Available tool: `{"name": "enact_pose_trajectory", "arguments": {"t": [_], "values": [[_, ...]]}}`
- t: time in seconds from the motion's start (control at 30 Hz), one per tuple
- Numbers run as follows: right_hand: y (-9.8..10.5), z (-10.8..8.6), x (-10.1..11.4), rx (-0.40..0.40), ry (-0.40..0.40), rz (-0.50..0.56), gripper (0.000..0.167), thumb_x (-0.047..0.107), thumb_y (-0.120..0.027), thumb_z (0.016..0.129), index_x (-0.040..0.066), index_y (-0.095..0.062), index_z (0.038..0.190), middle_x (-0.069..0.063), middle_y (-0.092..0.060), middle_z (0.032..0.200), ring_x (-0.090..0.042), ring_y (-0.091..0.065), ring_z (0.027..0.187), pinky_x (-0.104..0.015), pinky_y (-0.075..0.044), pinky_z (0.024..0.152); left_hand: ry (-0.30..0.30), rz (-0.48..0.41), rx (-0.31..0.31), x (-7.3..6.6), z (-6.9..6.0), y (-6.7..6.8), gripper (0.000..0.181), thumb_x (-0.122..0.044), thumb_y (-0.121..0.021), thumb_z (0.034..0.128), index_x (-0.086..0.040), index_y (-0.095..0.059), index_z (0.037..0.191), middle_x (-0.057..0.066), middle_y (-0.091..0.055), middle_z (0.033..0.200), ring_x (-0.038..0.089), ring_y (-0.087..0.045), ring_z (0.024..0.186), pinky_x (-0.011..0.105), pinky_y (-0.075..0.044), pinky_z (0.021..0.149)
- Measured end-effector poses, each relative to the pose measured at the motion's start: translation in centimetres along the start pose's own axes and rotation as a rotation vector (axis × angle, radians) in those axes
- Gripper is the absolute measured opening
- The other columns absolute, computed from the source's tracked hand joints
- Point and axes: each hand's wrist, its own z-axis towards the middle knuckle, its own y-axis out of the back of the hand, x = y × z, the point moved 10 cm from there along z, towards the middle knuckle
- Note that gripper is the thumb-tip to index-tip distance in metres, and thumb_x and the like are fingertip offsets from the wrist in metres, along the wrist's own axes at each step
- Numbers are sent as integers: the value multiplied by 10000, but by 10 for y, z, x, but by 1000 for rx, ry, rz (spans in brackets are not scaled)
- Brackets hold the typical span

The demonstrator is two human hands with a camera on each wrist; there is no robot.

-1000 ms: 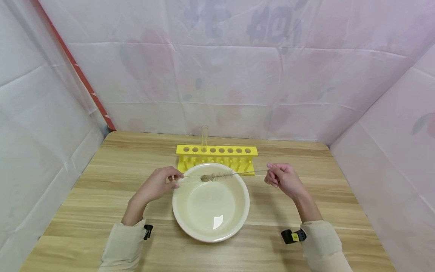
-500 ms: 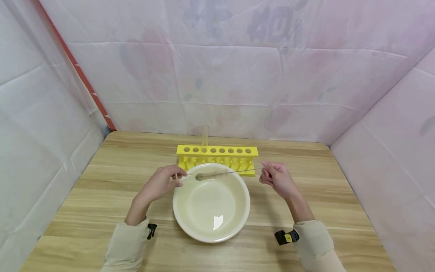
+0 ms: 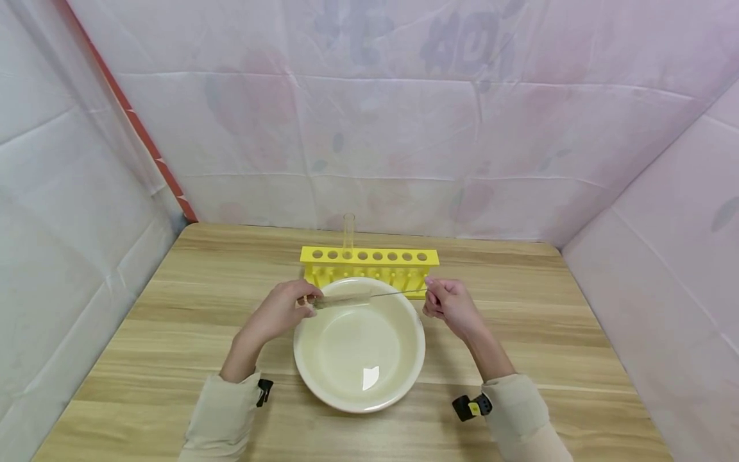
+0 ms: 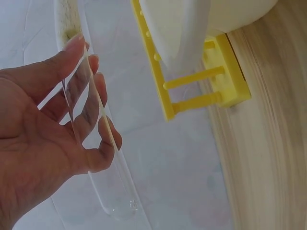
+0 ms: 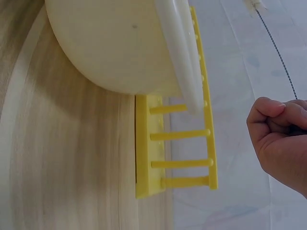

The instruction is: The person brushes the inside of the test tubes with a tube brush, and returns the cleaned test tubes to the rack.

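My left hand (image 3: 283, 310) holds a clear glass test tube (image 4: 112, 191) between thumb and fingers, level above the basin's far left rim. Its rounded end shows beyond the little finger in the left wrist view. Inside the tube sit the bristles of a test tube brush (image 3: 343, 300), their tip close to my left thumb. My right hand (image 3: 453, 305) pinches the brush's twisted wire handle (image 5: 278, 48) with curled fingers, right of the basin. Below both hands stands a cream basin (image 3: 306, 366), with a bright reflection at its bottom.
Behind the basin is a yellow test tube rack (image 3: 369, 255) with a row of holes and pegs. One upright glass test tube (image 3: 348, 234) stands in it. The wooden table (image 3: 190, 308) meets white patterned sheeting (image 3: 381, 141) at the back and sides.
My right hand has moved left, pushing the brush deeper into the test tube, so its bristles now reach my left fingers. My left hand has shifted slightly right.
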Motion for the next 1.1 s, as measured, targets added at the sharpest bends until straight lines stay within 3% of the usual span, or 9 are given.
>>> {"name": "enact_pose_trajectory", "arguments": {"t": [0.27, 0.53, 0.77, 0.9, 1.1], "values": [[-15, 2, -2, 4, -9, 18, 429, 123, -393, 988, 40, -351, 569, 16, -287, 484, -97, -253, 443, -248, -312, 515, 28, -12, 19, -5, 4, -7, 247, 32, -706, 749, -22, -661, 986, 27, -614, 879, 147, -530, 765, 295, -454, 675], [-32, 4, -5, 27, -21, 45, 434, 122, -399, 986, 30, -343, 565, 7, -278, 483, -108, -244, 446, -251, -286, 506, 11, -29, 24, -13, 8, -11, 250, 37, -709, 742, -21, -665, 982, 53, -636, 920, 195, -580, 850, 335, -478, 745], [-55, 6, -3, 90, 12, -35, 455, 142, -414, 983, -62, -325, 587, 6, -278, 462, -98, -260, 402, -226, -265, 457, -33, -80, 62, -24, 11, -19, 227, 26, -689, 767, -15, -653, 987, 82, -637, 923, 190, -567, 830, 333, -474, 737], [-57, 5, -2, 84, 24, -60, 463, 137, -416, 982, -125, -317, 613, -11, -293, 453, -123, -279, 385, -227, -285, 443, -20, -80, 76, -25, 12, -21, 222, 15, -689, 772, -23, -653, 988, 92, -637, 930, 183, -565, 833, 325, -473, 739], [-53, 6, -5, 77, -3, -79, 453, 127, -429, 977, -22, -364, 553, -15, -329, 443, -136, -316, 378, -228, -314, 443, -10, -63, 75, -25, 12, -20, 222, 11, -692, 770, -28, -656, 985, 88, -639, 930, 187, -572, 837, 322, -476, 740]]}}
